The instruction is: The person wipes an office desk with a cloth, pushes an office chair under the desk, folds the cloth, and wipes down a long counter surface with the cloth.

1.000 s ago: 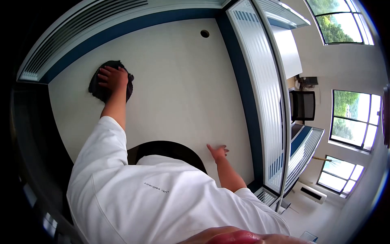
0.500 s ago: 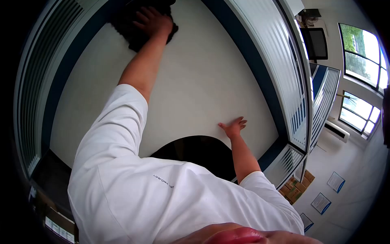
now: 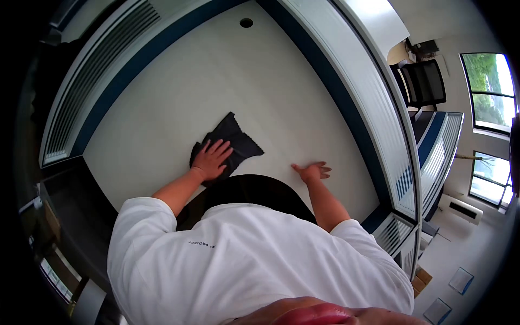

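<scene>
A dark grey cloth (image 3: 241, 142) with a jagged edge lies on the pale desk top (image 3: 162, 108), close to its curved front edge. My left hand (image 3: 212, 158) rests flat on the cloth's left part, fingers spread and pressing down on it. Part of the cloth is hidden under the palm. To the right, my right hand (image 3: 311, 171) touches the bare desk top, thumb and fingers apart, with nothing in it. It is clear of the cloth.
Dark blue bordered partitions (image 3: 346, 114) enclose the desk on both far sides. A round cable hole (image 3: 246, 23) sits in the far corner. A black office chair (image 3: 425, 82) stands beyond the right partition. At left is a dark surface (image 3: 76, 206).
My left hand has come back from the far corner towards my body, bringing the cloth with it. The cable hole now shows. My right hand stays in about the same place.
</scene>
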Available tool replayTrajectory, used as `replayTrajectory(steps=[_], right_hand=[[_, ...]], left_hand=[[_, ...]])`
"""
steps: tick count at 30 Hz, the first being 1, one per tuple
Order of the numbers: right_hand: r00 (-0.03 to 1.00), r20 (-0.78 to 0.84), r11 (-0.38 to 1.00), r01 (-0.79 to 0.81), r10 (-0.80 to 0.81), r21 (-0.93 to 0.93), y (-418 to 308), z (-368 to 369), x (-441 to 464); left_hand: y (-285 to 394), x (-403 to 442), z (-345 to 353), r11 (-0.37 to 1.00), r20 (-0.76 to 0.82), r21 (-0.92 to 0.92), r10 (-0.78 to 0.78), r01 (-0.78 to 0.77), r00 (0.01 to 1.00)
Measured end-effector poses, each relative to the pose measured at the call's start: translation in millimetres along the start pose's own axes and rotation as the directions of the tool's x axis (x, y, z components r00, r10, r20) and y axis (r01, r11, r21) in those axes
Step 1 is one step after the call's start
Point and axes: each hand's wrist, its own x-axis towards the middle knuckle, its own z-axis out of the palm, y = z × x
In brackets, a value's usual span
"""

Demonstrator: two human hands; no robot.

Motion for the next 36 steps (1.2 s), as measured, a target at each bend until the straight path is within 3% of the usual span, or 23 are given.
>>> replayTrajectory(steps=[2, 3, 5, 6, 8, 10, 11, 12, 13, 14, 15, 18, 19, 21, 22, 23, 24, 27, 30, 32, 35, 36], right_hand=[[1.0, 0.02, 1.0, 0.007, -0.007, -0.012, 5, -21, -21], [1.0, 0.024, 1.0, 0.016, -0.016, -0.02, 9, -32, -28], [0.996, 0.025, 0.996, 0.083, -0.082, -0.022, 27, -42, -38], [0.992, 0.016, 0.992, 0.123, -0.123, -0.023, 38, -50, -37], [0.936, 0.029, 0.927, 0.351, -0.35, -0.13, 69, -40, -24], [0.799, 0.091, 0.778, 0.6, -0.594, -0.186, 113, -35, -4], [0.647, 0.065, 0.638, 0.761, -0.76, -0.114, 148, -17, 27], [0.573, 0.162, 0.58, 0.815, -0.804, -0.006, 180, -26, 23], [0.492, 0.17, 0.506, 0.862, -0.854, 0.043, 214, -18, 33], [0.643, 0.353, 0.727, 0.655, -0.68, 0.207, 255, -31, 3], [0.678, 0.444, 0.805, 0.552, -0.586, 0.217, 283, -34, -12], [0.686, 0.494, 0.832, 0.531, -0.534, 0.163, 323, -28, -34], [0.689, 0.49, 0.829, 0.54, -0.534, 0.143, 327, -25, -39], [0.687, 0.463, 0.806, 0.58, -0.56, 0.116, 325, -18, -45], [0.682, 0.446, 0.79, 0.604, -0.579, 0.103, 323, -14, -46], [0.674, 0.423, 0.769, 0.632, -0.606, 0.095, 318, -11, -47], [0.665, 0.404, 0.75, 0.656, -0.628, 0.085, 313, -9, -50], [0.626, 0.358, 0.683, 0.728, -0.693, 0.049, 297, 1, -61], [0.581, 0.334, 0.616, 0.787, -0.742, 0.0, 280, 13, -77], [0.55, 0.326, 0.57, 0.82, -0.768, -0.041, 270, 20, -90], [0.497, 0.333, 0.488, 0.865, -0.801, -0.117, 254, 37, -118], [0.479, 0.338, 0.449, 0.878, -0.81, -0.168, 247, 44, -125]], left_hand=[[-29, -7, -7, 0.906, -0.084, 0.227, -0.347, 0.357, 0.934], [-40, -7, -20, 0.781, -0.151, 0.186, -0.577, 0.596, 0.803], [-45, -14, -47, 0.39, -0.267, -0.008, -0.888, 0.921, 0.373], [-32, -15, -59, 0.299, -0.274, -0.129, -0.927, 0.945, 0.256], [6, -20, -81, 0.092, -0.24, -0.373, -0.971, 0.923, 0.0], [49, -39, -62, 0.41, -0.305, -0.492, -0.907, 0.768, 0.289], [69, -49, -35, 0.571, -0.357, -0.471, -0.82, 0.673, 0.447], [108, -68, -31, 0.686, -0.35, -0.424, -0.726, 0.591, 0.592], [143, -85, -26, 0.729, -0.29, -0.319, -0.683, 0.606, 0.67], [178, -106, -24, 0.744, -0.183, -0.325, -0.655, 0.584, 0.733], [201, -129, 0, 0.752, -0.183, -0.419, -0.619, 0.509, 0.764], [237, -208, 120, 0.577, -0.003, -0.538, -0.731, 0.615, 0.683], [248, -241, 156, 0.465, 0.066, -0.58, -0.791, 0.668, 0.608], [276, -316, 201, 0.314, 0.348, -0.44, -0.804, 0.841, 0.482], [291, -349, 181, 0.403, 0.558, -0.302, -0.66, 0.864, 0.502], [314, -420, 200, 0.414, 0.498, -0.48, -0.597, 0.773, 0.629], [317, -420, 200, 0.387, 0.481, -0.492, -0.626, 0.78, 0.614], [332, -443, 222, 0.295, 0.442, -0.53, -0.704, 0.795, 0.556], [306, -402, 248, 0.138, 0.445, -0.534, -0.793, 0.834, 0.417], [305, -375, 253, 0.034, 0.313, -0.693, -0.885, 0.72, 0.343], [311, -349, 238, 0.179, 0.246, -0.741, -0.825, 0.648, 0.509], [293, -327, 262, 0.333, 0.188, -0.76, -0.71, 0.558, 0.678]])
